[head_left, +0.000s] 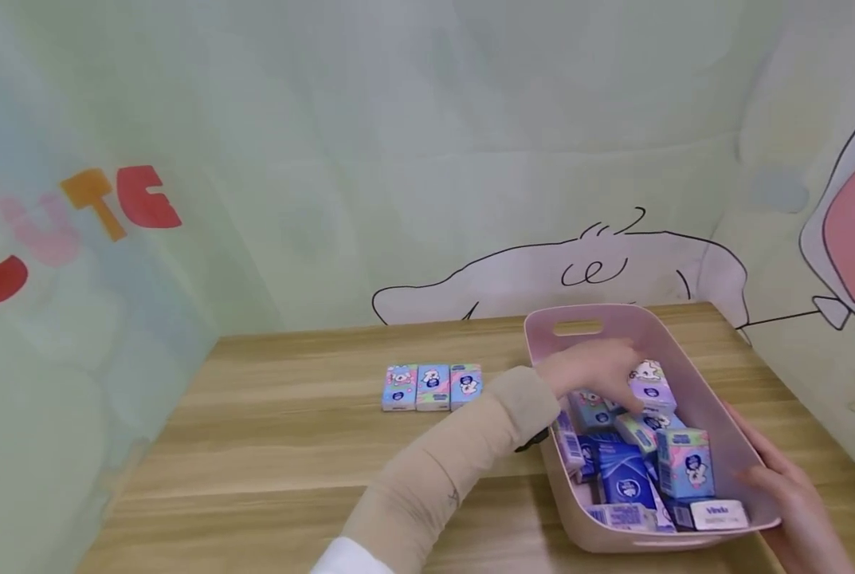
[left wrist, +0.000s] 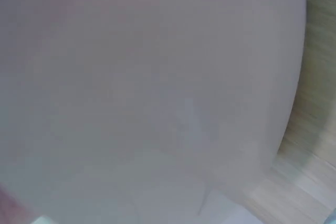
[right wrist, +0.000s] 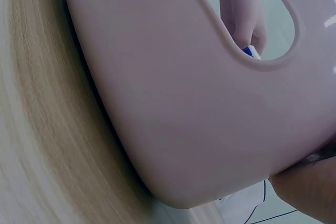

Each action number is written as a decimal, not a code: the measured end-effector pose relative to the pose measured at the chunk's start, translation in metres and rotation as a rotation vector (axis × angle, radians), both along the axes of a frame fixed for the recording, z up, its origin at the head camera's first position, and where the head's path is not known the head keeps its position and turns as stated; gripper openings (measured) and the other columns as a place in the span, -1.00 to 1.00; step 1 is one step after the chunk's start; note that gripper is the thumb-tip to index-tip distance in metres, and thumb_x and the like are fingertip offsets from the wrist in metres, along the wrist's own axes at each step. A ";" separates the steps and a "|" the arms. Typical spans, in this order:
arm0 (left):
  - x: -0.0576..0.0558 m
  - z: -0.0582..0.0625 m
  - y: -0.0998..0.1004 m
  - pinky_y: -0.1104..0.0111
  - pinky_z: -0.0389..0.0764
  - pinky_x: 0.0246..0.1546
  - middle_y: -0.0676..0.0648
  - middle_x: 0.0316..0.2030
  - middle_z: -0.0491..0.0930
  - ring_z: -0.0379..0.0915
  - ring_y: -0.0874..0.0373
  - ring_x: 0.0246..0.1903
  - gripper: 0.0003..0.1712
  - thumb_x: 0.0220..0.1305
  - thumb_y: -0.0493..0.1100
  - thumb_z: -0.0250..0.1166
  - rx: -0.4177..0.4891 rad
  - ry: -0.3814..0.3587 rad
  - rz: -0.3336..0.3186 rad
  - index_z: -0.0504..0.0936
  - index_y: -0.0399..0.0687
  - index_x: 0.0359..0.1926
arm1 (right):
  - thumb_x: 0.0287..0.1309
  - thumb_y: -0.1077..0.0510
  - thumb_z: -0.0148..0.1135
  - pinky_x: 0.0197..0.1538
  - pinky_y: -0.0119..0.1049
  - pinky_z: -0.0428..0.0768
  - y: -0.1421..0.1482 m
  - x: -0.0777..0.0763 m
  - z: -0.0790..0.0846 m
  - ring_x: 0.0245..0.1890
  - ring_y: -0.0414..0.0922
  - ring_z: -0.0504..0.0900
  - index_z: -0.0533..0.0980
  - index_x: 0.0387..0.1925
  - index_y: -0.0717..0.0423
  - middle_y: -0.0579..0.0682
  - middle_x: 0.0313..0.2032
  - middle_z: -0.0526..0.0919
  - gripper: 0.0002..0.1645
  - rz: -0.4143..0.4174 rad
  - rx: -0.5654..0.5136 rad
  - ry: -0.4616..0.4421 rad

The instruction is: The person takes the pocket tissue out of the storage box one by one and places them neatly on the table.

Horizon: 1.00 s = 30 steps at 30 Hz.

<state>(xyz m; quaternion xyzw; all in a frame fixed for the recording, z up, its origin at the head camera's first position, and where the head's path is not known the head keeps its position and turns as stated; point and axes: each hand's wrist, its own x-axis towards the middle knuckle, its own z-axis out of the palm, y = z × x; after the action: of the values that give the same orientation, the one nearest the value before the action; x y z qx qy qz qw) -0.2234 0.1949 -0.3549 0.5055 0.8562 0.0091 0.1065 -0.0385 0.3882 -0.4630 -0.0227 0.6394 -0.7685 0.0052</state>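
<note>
A pink plastic basket (head_left: 707, 391) holds several small tissue packs, among them a dark blue pack (head_left: 624, 478) and a blue and pink pack (head_left: 685, 466). My left hand (head_left: 595, 367) reaches inside and pinches a purple and white tissue pack (head_left: 653, 389) at its left side. Through the handle hole in the right wrist view, the same left hand (right wrist: 244, 14) shows beside a small blue and white corner. My right hand (head_left: 793, 498) grips the basket's right rim, thumb over the edge. In the left wrist view the pale basket wall (left wrist: 157, 77) fills most of the picture.
On the wooden table (head_left: 276, 446), three tissue packs (head_left: 433, 388) stand side by side in a row, left of the basket. A printed curtain (head_left: 398, 159) hangs behind the table's back edge. The basket's handle hole (head_left: 578, 322) faces the curtain.
</note>
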 end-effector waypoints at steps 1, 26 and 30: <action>0.001 0.002 -0.001 0.62 0.37 0.14 0.20 0.13 0.42 0.32 0.40 0.03 -0.20 0.02 0.24 0.36 0.005 0.004 -0.001 0.39 0.16 0.29 | 0.34 0.43 -0.36 -0.13 -0.59 0.43 0.001 0.001 0.000 0.04 -0.60 0.38 -0.13 0.50 -0.25 -0.62 0.19 0.35 -0.17 0.002 0.001 -0.001; -0.009 0.059 -0.159 0.36 0.36 0.32 0.01 0.30 0.31 0.26 0.19 0.25 0.01 -0.07 -0.02 0.44 0.418 -0.007 0.091 0.20 -0.05 0.42 | 0.27 0.54 -0.49 -0.05 -0.53 0.54 0.009 0.009 -0.004 0.12 -0.51 0.44 -0.17 0.50 -0.20 -0.52 0.24 0.41 -0.12 0.130 -0.171 0.110; -0.014 0.051 -0.195 0.29 0.39 0.30 0.01 0.31 0.30 0.25 0.16 0.26 -0.01 -0.12 -0.12 0.41 0.448 -0.034 0.159 0.24 -0.05 0.40 | 0.27 0.54 -0.50 -0.06 -0.55 0.52 0.007 0.009 -0.003 0.11 -0.51 0.45 -0.14 0.49 -0.22 -0.52 0.23 0.42 -0.11 0.124 -0.176 0.104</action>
<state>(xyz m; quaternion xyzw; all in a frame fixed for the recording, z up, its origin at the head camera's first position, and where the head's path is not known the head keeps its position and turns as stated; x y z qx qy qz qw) -0.2379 -0.0002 -0.3040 0.4474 0.8679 0.2158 0.0048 -0.0297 0.3948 -0.4663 -0.1026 0.5664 -0.8175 0.0177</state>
